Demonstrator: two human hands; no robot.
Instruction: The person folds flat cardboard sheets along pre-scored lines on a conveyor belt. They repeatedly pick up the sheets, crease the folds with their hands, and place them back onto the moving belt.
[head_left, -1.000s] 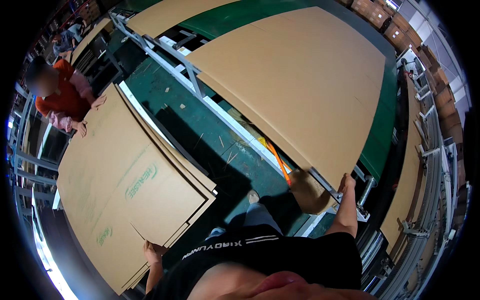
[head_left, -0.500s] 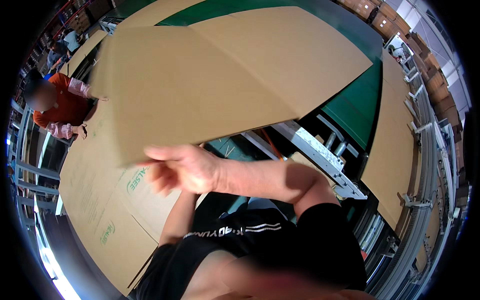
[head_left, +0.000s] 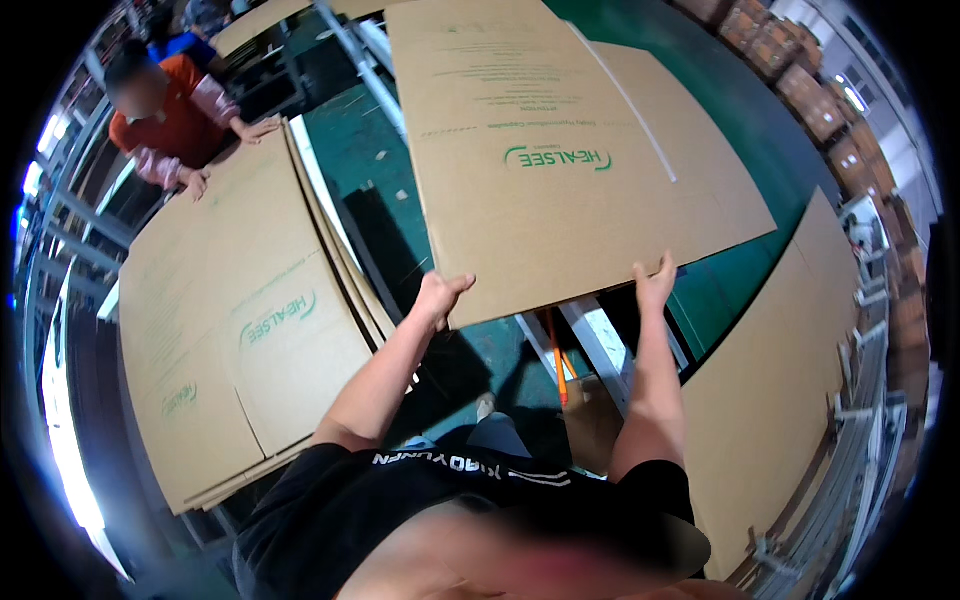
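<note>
Head view, looking down. A large flat cardboard sheet (head_left: 560,150) is held out in front of the person, above waist height, its long axis running straight away from the body toward the top of the picture, its near short edge facing the chest. Both hands grip that near edge: the left hand (head_left: 440,297) clasps the near left corner, fingers curled under and thumb over the edge; the right hand (head_left: 655,285) clasps the near right part of the same edge, fingers spread up onto the face of the sheet. Both forearms rise from the lower edge, extended and nearly parallel (the left slants in from the person's left, the right stands almost vertical), so neither hand is clearly nearer. The sheet's far end reaches over further brown sheets and a grey metal frame (head_left: 590,345) on the green floor (head_left: 370,150).

To the person's left lies a stack of like sheets (head_left: 230,320) on a table, well apart from the held sheet. A co-worker in an orange top (head_left: 165,115) leans on that stack's far edge with both hands.
</note>
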